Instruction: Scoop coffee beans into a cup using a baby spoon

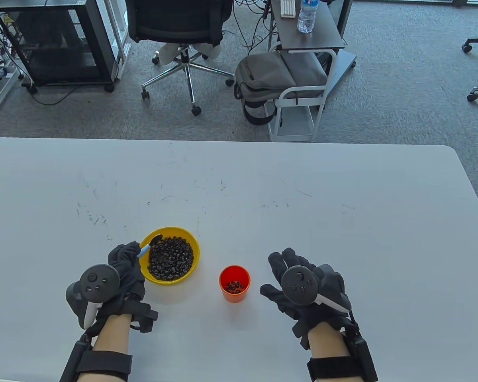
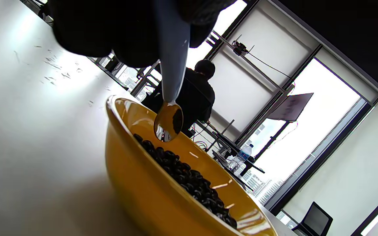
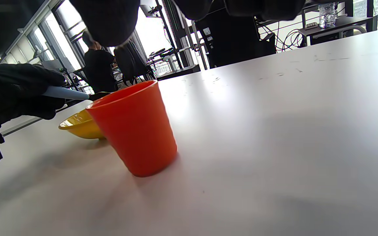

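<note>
A yellow bowl (image 1: 191,243) full of coffee beans (image 1: 170,258) sits on the white table (image 1: 263,191). My left hand (image 1: 123,262) grips the blue handle of a baby spoon (image 1: 149,245); its metal bowl (image 2: 168,126) hangs just above the bowl's far left rim, over the beans (image 2: 189,180). An orange cup (image 1: 234,284) with a few beans in it stands to the right of the bowl. My right hand (image 1: 290,274) rests open and empty on the table, right of the cup (image 3: 135,127). In the right wrist view the yellow bowl (image 3: 79,126) and the spoon handle (image 3: 66,93) show behind the cup.
The table's far edge runs across the middle of the table view. Beyond it are an office chair (image 1: 183,36), a grey backpack (image 1: 271,75) on a white cart, and a water bottle (image 1: 306,16) on a small desk.
</note>
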Available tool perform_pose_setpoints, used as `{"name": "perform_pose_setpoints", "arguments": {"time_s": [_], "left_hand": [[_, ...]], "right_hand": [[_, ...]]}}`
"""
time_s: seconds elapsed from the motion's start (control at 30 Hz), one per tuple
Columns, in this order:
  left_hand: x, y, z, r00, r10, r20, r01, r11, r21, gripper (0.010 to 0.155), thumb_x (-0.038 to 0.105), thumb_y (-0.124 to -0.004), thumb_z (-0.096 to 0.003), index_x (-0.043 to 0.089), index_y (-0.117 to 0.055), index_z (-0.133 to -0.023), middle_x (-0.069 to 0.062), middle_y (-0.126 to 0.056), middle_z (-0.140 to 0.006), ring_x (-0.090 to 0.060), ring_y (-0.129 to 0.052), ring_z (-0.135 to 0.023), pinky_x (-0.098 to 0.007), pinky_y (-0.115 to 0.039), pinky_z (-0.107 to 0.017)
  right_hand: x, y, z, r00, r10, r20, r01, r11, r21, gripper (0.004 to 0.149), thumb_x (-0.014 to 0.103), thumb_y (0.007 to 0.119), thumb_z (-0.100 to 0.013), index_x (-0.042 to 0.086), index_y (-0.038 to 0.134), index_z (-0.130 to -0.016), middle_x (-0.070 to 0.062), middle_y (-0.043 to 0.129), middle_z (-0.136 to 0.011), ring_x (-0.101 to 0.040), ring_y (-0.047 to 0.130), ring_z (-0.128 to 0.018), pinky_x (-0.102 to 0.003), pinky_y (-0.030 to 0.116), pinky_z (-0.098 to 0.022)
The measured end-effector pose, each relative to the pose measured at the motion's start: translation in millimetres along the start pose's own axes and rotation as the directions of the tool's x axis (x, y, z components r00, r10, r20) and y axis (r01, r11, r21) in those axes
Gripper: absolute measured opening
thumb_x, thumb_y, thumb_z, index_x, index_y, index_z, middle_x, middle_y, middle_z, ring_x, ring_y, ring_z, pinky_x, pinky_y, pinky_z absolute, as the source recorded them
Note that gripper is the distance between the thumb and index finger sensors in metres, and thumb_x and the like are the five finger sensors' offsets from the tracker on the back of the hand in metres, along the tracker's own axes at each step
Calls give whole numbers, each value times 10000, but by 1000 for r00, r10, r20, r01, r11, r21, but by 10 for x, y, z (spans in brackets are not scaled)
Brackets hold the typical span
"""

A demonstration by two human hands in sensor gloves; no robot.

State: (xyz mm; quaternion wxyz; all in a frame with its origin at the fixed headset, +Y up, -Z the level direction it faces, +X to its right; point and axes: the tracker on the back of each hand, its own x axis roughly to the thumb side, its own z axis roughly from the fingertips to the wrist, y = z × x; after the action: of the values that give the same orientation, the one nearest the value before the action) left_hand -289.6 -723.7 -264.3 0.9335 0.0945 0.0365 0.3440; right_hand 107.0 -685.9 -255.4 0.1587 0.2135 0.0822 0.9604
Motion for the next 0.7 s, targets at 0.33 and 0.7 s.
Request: {"name": "perform_pose_setpoints", "arguments": {"time_s": [0.33, 0.7], "left_hand": [[-69, -57, -8, 997, 13, -78, -18, 998, -59, 436, 106, -643, -575, 7, -682, -999, -338, -614, -981, -455, -872, -745, -586, -781, -555], [-115, -59, 2, 982, 65, -178, -80, 994, -79, 440, 91, -628, -560, -19, -706, -979, -377, -723, -893, -405, -954, -583, -569, -832, -450]], "right_hand": [[-4, 2, 1, 1000, -6, -2, 6, 1000, 12, 776, 535, 673, -587, 18, 419, -1106, -396, 392, -1095, -649, 496, -896, -749, 486, -628], [-3, 10, -3, 1000, -13, -8, 13, 999, 32, 771, 533, 672, -589, 18, 424, -1106, -396, 396, -1095, -650, 499, -895, -748, 488, -628]]}}
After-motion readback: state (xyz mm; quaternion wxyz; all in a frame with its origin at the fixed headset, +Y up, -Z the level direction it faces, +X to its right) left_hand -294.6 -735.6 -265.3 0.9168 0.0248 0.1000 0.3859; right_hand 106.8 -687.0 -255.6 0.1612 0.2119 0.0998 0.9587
